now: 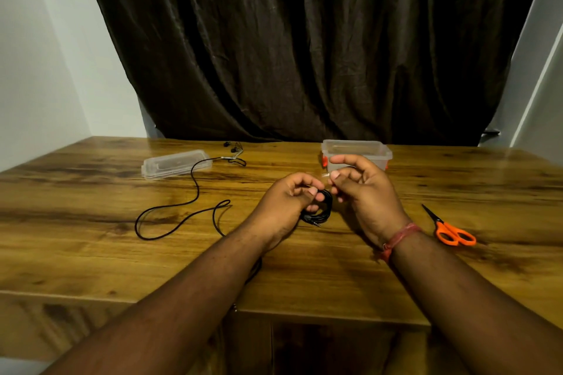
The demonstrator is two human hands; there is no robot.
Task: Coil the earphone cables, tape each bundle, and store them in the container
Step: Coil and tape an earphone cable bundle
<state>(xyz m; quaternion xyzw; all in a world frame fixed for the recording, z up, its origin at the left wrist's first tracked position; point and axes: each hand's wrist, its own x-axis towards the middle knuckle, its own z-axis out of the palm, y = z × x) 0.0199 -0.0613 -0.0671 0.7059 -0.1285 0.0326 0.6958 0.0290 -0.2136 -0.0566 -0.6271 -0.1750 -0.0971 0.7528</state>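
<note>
My left hand [289, 196] grips a coiled bundle of black earphone cable [321, 211] just above the table; its jack plug sticks out below the coil. Close beside it, my right hand [364, 189] has thumb and fingers pinched on what looks like a small strip of clear tape [326, 175] near the top of the coil. A second black earphone cable [195, 192] lies loose and uncoiled on the wood to the left, its earbuds at the far end. The clear plastic container [356, 151] with orange clips stands open behind my right hand.
The container's clear lid [176, 164] lies flat at the back left. Orange-handled scissors [447, 228] rest on the right side of the wooden table [91, 253]. A dark curtain hangs behind the table's far edge.
</note>
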